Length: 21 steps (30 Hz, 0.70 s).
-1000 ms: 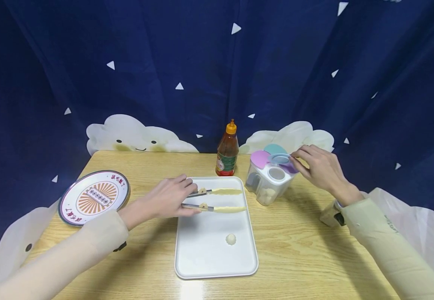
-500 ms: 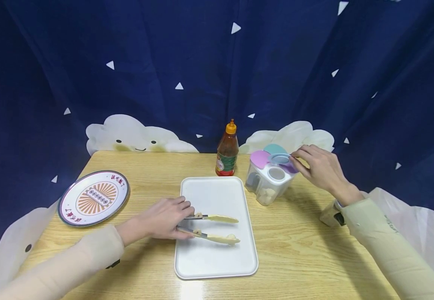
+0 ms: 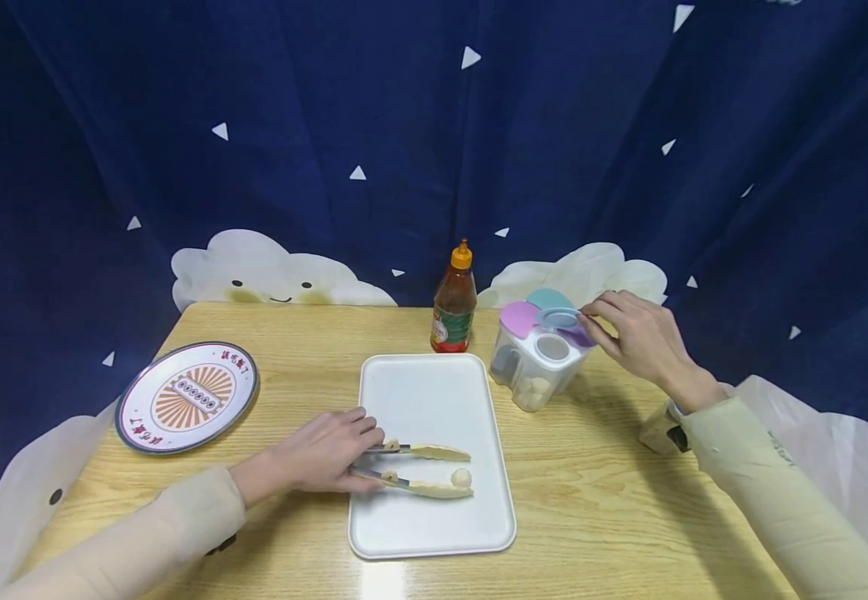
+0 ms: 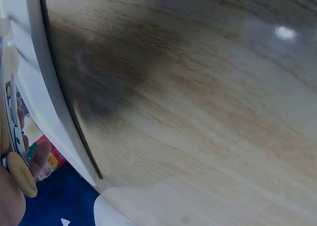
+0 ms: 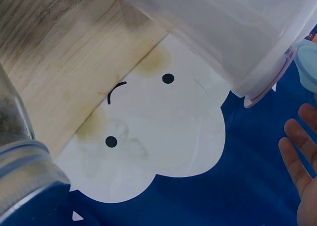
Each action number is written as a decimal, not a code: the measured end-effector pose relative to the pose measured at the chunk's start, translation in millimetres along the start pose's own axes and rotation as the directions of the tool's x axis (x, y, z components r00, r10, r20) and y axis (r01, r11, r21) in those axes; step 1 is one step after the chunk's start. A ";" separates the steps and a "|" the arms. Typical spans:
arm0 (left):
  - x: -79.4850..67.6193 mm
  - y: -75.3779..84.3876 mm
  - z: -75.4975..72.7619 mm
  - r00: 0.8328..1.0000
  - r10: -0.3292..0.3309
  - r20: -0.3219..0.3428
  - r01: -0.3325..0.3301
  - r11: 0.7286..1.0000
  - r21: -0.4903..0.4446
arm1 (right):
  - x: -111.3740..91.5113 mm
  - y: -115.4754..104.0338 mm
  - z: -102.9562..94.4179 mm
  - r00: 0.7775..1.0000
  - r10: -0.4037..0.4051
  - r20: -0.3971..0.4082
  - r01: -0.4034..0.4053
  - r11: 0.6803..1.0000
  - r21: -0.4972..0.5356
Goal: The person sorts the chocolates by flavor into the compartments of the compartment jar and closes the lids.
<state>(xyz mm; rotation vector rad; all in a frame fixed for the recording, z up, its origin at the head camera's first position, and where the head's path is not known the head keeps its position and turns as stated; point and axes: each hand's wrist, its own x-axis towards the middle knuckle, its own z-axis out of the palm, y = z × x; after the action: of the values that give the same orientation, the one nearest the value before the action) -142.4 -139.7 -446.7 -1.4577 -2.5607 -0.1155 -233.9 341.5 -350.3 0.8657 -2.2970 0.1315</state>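
Observation:
My left hand (image 3: 328, 450) grips the metal handles of tongs (image 3: 439, 491) with pale yellow tips, low over the white tray (image 3: 426, 533). The arms of the tongs are spread. A small white ball (image 3: 461, 477) with a ridged edge lies at the nearer tip, between the two arms. In the left wrist view, a yellow ring (image 4: 22, 174) on the tongs shows beside my fingers. At the right, my right hand (image 3: 639, 337) pinches the edge of a light blue flip lid (image 3: 558, 318), raised over a clear container (image 3: 507, 346). White pieces (image 3: 534, 390) show inside its front compartment.
A sauce bottle (image 3: 454, 308) with an orange cap stands behind the tray. To the left lies a patterned round plate (image 3: 242, 400). A jar (image 3: 659, 429) stands under my right forearm. The dark blue curtain (image 3: 403, 108) hangs behind the wooden table (image 3: 591, 508).
My left hand has brought the tongs down the tray toward me, and their tips now flank the small white ball. My right hand keeps holding the lid up.

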 end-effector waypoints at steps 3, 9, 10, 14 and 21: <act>-0.8 0.3 0.1 1.000 0.005 -0.017 -0.005 1.000 0.008 | 0.3 -0.1 0.0 1.000 -0.004 -0.003 0.004 1.000 -0.001; -0.7 0.2 0.1 1.000 -0.002 -0.005 0.002 1.000 0.025 | 0.2 -0.8 0.6 1.000 0.005 0.000 -0.005 1.000 0.002; -0.8 0.2 0.0 1.000 -0.004 -0.003 0.004 1.000 0.028 | 0.4 -0.9 0.9 1.000 0.005 -0.001 -0.005 1.000 0.004; 0.9 1.0 -1.6 0.999 -0.020 -0.026 0.021 0.999 0.035 | 1.4 -1.3 1.3 1.000 0.006 0.001 -0.006 1.000 0.004; 21.4 0.2 -15.1 0.989 -0.087 -0.120 0.093 0.994 0.051 | 1.3 -2.1 -0.9 1.000 0.008 0.002 -0.008 1.000 0.004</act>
<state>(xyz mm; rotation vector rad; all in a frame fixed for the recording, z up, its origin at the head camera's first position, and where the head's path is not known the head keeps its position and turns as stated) -151.0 -124.0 -427.5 -1.2761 -2.5131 -0.1365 -232.8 339.4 -349.1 0.8595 -2.3029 0.1384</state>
